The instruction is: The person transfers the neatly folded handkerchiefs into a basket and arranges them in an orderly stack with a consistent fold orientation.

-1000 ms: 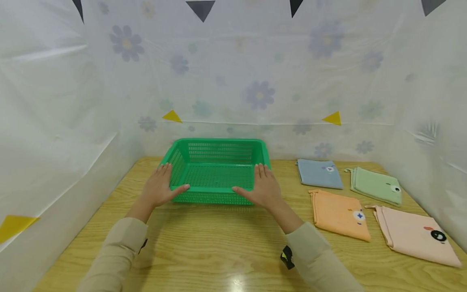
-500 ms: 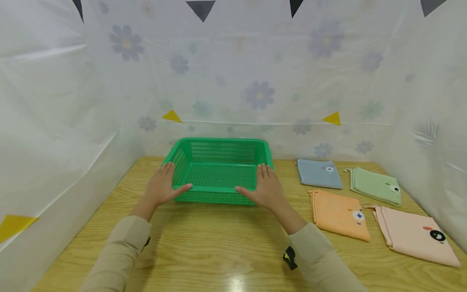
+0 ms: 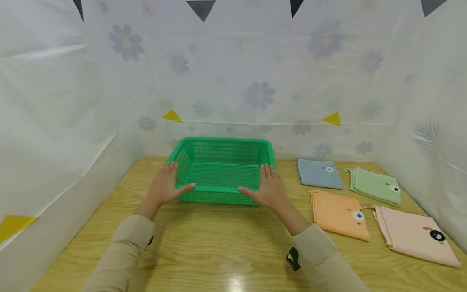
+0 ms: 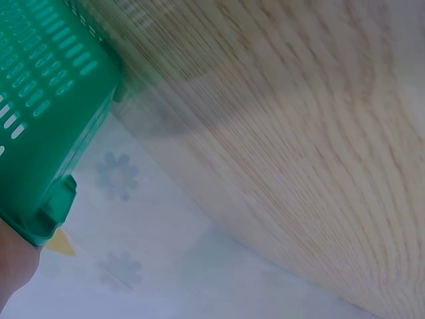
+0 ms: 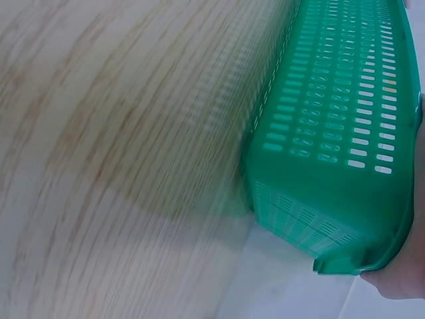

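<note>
A green plastic basket (image 3: 219, 198) with slotted walls stands on the wooden table, nothing inside it. At its near left corner my left hand (image 3: 165, 185) rests with straight fingers along the side rim and the thumb along the front rim. My right hand (image 3: 270, 188) lies the same way on the near right corner. From the left wrist, the basket's slotted wall (image 4: 46, 80) shows with only a bit of the hand (image 4: 14, 262) at the rim. In the right wrist view the wall (image 5: 325, 119) fills the right side, with part of the hand (image 5: 402, 266) against the rim.
To the right lie four-cornered folded cloths: blue (image 3: 319, 174), green (image 3: 375, 186), orange (image 3: 339, 215) and pink (image 3: 417, 236). A flower-patterned white sheet (image 3: 226, 73) hangs behind the table (image 3: 215, 247), with white sheeting on both sides.
The basket has slid a little to the right across the table, both hands moving along with it at its corners. The cloths have stayed where they were.
</note>
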Motion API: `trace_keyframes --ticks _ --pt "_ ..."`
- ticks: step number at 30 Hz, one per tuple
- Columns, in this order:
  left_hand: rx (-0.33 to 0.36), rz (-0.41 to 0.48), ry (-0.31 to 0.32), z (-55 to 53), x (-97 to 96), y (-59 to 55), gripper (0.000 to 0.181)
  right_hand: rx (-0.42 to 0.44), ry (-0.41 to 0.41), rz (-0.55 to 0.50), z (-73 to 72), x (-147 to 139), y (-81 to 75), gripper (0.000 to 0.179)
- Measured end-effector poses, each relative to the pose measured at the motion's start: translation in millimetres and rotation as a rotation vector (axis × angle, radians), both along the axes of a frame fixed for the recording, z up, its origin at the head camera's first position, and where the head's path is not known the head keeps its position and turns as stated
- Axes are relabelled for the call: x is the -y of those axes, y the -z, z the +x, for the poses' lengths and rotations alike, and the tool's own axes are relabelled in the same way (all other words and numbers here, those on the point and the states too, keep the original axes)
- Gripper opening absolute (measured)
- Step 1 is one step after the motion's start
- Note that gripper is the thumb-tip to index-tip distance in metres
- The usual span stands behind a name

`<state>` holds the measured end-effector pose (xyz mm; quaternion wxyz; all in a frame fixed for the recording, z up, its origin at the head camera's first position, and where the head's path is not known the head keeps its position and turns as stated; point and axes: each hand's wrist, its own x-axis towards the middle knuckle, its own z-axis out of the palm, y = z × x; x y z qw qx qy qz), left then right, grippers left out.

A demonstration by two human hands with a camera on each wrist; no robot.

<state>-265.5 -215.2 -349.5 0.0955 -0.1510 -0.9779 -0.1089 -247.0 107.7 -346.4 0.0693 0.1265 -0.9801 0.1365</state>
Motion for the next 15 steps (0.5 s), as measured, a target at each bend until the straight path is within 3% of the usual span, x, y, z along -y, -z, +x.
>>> trace_keyframes --ticks 9,15 --pt "0.01 -0.001 -0.003 0.2 -4.9 -0.8 0.101 -0.021 -0.003 -0.007 1.8 -5.1 0.2 0.101" --pt "-0.001 0.005 -0.007 6.2 -7.9 -4.8 0.102 -0.03 -0.005 -0.011 4.3 -7.8 -0.7 0.101"
